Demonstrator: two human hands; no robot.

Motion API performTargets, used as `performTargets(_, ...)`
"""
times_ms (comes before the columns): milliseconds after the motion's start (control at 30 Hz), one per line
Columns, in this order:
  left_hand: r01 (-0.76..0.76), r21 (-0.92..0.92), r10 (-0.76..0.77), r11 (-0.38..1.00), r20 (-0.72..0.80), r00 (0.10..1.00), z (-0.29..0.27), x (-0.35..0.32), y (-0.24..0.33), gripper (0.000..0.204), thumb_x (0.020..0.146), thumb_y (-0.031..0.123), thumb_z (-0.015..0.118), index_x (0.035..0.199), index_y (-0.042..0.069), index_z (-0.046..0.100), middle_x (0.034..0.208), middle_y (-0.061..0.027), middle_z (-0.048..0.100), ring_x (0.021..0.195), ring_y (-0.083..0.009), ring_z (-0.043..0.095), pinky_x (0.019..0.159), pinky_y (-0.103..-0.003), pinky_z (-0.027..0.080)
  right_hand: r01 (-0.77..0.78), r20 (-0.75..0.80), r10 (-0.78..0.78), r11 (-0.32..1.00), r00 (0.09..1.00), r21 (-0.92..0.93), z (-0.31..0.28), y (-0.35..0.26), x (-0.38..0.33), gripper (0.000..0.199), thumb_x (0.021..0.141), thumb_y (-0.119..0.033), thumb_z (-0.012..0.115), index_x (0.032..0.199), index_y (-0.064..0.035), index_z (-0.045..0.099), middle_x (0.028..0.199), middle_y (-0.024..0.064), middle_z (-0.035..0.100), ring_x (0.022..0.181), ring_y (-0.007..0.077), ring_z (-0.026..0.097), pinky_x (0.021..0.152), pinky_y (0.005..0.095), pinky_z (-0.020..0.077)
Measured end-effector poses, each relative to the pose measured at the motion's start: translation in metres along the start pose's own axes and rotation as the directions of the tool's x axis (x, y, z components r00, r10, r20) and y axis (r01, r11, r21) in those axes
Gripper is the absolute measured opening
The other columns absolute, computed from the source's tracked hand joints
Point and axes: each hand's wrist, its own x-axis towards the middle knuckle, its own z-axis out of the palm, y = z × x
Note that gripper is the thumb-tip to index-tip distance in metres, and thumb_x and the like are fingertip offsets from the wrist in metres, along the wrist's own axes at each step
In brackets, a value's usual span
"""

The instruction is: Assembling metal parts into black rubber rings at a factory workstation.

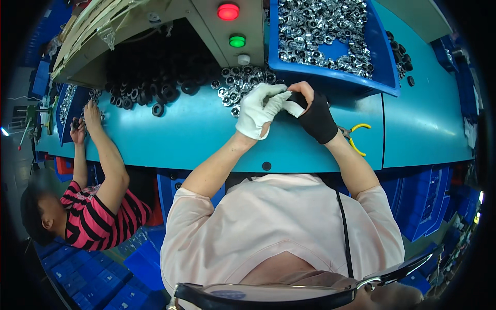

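My left hand [254, 112], in a white glove, meets my right hand [318, 118] above the turquoise table [201, 135]. The right one wears a black glove that leaves the fingertips out, with a white covering on a finger. Both sets of fingers are bent and pinched together at the tips; whatever lies between them is too small or too hidden to make out. Close beyond the left hand is a heap of shiny silver rings with dark centres [233, 89]. Yellow-handled pliers [357, 138] lie beside my right wrist.
A blue bin [330, 77] full of silver parts stands behind my hands. Black rings [139, 95] spill from under a housing with a red light [228, 12] and a green button [237, 41]. At the left, a co-worker in a striped shirt [111, 219] handles parts by another blue bin [66, 111].
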Motion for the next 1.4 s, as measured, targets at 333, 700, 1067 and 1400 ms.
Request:
performTargets(333,0.175,-0.256,-0.141,0.951,0.148,0.979,-0.012,0.006,0.012,0.024,0.088,0.018,0.063,0.098,-0.004,0.062,0.085,-0.0072,0.065,0.071,-0.0106,0.060,0.059,-0.022,0.049,-0.373,0.459,0.236,0.897,0.857,0.236,-0.017,0.004,0.006,0.024,0.074,-0.018,0.075,0.079,-0.0028,0.056,0.063,0.0021,0.054,0.058,0.0098,0.053,0.053,0.0267,0.0398)
performTargets(700,0.324,-0.382,-0.277,0.865,0.175,0.945,-0.010,0.009,0.015,0.029,0.087,0.024,0.064,0.097,-0.003,0.062,0.083,-0.0070,0.064,0.067,-0.0112,0.060,0.057,-0.023,0.051,-0.548,0.568,0.315,0.780,0.761,0.302,-0.018,0.012,0.009,0.021,0.083,-0.022,0.068,0.090,-0.0036,0.059,0.076,-0.0006,0.059,0.071,0.0035,0.053,0.063,0.0219,0.0435)
performTargets(1067,-0.368,0.252,0.376,0.895,0.019,0.927,-0.003,-0.004,0.006,0.023,0.080,0.018,0.069,0.091,-0.002,0.067,0.082,-0.0131,0.062,0.073,-0.0215,0.061,0.065,-0.030,0.047,-0.104,0.397,0.177,0.974,0.901,-0.199,-0.012,0.002,-0.004,0.025,0.079,-0.022,0.065,0.091,-0.0015,0.059,0.071,0.0173,0.059,0.063,0.0297,0.061,0.061,0.0369,0.0444)
performTargets(1400,0.313,-0.467,-0.145,0.827,0.362,0.921,-0.003,-0.005,0.019,0.028,0.085,0.020,0.066,0.101,-0.002,0.059,0.086,-0.0106,0.064,0.065,-0.0142,0.063,0.050,-0.023,0.052,-0.504,0.569,0.293,0.825,0.768,0.256,-0.032,-0.019,-0.007,0.019,0.078,-0.012,0.070,0.093,-0.0020,0.067,0.065,-0.0008,0.062,0.050,0.0035,0.051,0.046,0.0194,0.0368)
